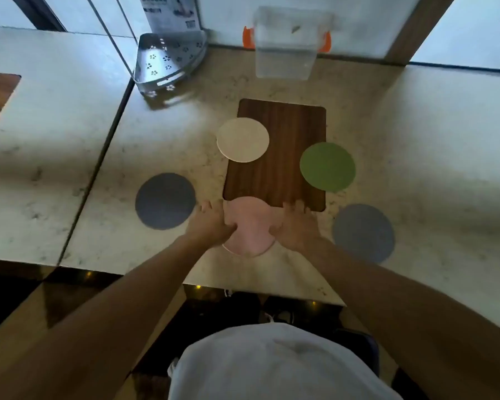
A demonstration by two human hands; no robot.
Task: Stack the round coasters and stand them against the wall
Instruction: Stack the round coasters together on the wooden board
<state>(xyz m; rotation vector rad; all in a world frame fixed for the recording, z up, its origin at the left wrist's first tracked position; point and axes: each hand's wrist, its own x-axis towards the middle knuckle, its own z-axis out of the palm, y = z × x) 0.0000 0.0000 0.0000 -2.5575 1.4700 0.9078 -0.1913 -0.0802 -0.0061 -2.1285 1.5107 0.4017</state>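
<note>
Several round coasters lie flat on the marble counter. A pink coaster (pixel 250 226) sits nearest me, its far edge just over the wooden board (pixel 280 157). My left hand (pixel 212 223) presses on its left edge and my right hand (pixel 296 226) on its right edge, fingers spread. A cream coaster (pixel 242 139) overlaps the board's left side and a green coaster (pixel 327 166) its right side. One grey coaster (pixel 165 200) lies to the left, another grey coaster (pixel 363 232) to the right. The wall (pixel 231 18) is at the back.
A clear plastic box (pixel 286 53) with orange clips stands against the wall behind the board. A perforated metal corner rack (pixel 168 62) sits at the back left. A seam (pixel 107 157) divides the counter; its front edge (pixel 243 285) runs just below my wrists.
</note>
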